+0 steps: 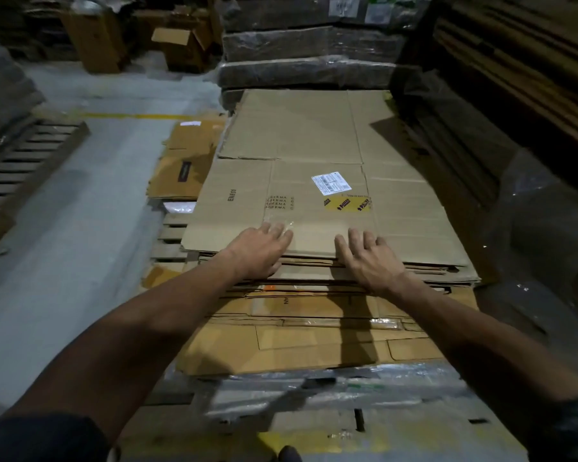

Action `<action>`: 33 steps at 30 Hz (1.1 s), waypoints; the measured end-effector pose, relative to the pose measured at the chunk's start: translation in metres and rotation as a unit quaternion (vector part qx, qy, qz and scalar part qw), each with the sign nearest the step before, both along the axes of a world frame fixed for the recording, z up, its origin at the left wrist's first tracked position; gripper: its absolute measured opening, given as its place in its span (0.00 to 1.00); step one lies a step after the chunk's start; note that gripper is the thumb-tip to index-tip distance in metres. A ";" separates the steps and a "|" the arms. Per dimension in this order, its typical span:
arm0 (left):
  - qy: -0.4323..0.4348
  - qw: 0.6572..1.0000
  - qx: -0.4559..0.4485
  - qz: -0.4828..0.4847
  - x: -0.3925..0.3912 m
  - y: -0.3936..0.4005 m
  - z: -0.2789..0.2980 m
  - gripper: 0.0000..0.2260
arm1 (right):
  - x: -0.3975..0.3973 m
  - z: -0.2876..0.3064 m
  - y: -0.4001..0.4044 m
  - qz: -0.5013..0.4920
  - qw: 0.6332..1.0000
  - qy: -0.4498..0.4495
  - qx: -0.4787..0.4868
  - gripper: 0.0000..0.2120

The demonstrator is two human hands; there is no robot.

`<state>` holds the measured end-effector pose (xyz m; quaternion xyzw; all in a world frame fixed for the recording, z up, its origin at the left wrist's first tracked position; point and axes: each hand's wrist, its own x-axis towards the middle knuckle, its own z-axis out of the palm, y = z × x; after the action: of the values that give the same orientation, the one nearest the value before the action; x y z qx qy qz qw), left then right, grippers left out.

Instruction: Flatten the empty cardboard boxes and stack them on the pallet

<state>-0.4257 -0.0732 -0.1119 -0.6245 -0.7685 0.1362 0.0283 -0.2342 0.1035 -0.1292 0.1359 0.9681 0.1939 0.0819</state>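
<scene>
Fingers (277, 233) of both hands lay straight, pressing the near edge of the top flattened box (314, 195) on the stack (314, 328): left hand (259, 251), right hand (369, 260). Bare floor (80, 228) lay open along the stack's left edge.

Matt brown cardboard, glossy film and bare concrete at a warehouse stacking point.

The top flattened box (314, 181) is dull, creased corrugated cardboard carrying a white paper label (331, 183), shiny yellow printed tape (347, 203) and a clear glossy tape strip (281, 225); crinkled plastic wrap (314, 391) gleams below the stack (297, 331), beside rough wooden pallet (171, 235) slats and a smooth grey concrete floor (80, 235).
</scene>
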 end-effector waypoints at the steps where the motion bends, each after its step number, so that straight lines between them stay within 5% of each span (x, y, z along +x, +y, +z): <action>1: 0.022 1.000 -0.014 -0.008 0.004 0.003 0.001 0.31 | -0.001 0.002 0.000 0.009 1.000 -0.005 0.005 0.23; 8: 0.076 0.996 -0.044 -0.036 0.019 0.013 0.013 0.26 | -0.001 0.007 -0.003 -0.003 1.000 0.007 -0.028 0.30; 21: 0.081 0.996 -0.020 -0.017 0.047 -0.013 0.004 0.25 | 0.013 0.009 -0.026 0.015 0.999 -0.035 -0.032 0.25; 26: 0.002 0.997 0.024 0.072 0.056 -0.015 0.000 0.26 | 0.021 -0.001 -0.029 -0.042 0.998 0.038 -0.038 0.34; 33: -0.101 0.982 0.156 0.039 0.076 -0.025 -0.010 0.17 | 0.061 0.000 -0.071 -0.220 0.926 0.241 -0.189 0.17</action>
<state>-0.3494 -0.0985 -0.1218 -0.5923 -0.8032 -0.0479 0.0424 -0.1733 0.0324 -0.1291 0.3704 0.9230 -0.0537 -0.0891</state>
